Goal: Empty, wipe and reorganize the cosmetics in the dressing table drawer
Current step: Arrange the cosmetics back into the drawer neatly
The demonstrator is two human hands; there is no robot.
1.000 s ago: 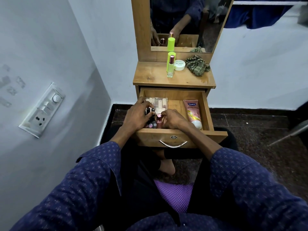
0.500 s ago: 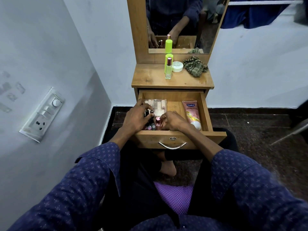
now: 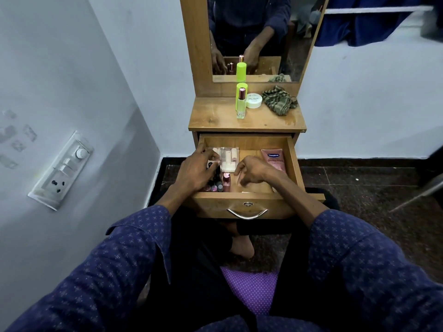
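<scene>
The wooden drawer (image 3: 293,164) of the dressing table is pulled out in front of me. My left hand (image 3: 194,172) is at its left side, fingers curled over a cluster of small dark and pink bottles (image 3: 215,186). Just right of them a pink-capped bottle (image 3: 226,179) stands upright. My right hand (image 3: 255,170) hovers over the drawer's middle with loosely curled fingers, holding nothing. Behind the hands lies a clear plastic case (image 3: 227,155). A pink Vaseline tube (image 3: 275,159) lies along the right wall.
On the tabletop (image 3: 215,121) stand a green bottle (image 3: 241,88), a glass perfume bottle (image 3: 241,106), a white jar (image 3: 254,101) and a crumpled striped cloth (image 3: 279,103). A mirror (image 3: 254,32) rises behind. A wall with a switch panel (image 3: 62,170) is close on the left.
My right hand has let go of the pink-capped bottle and drawn a little to the right. My left hand stays on the cluster of small bottles.
</scene>
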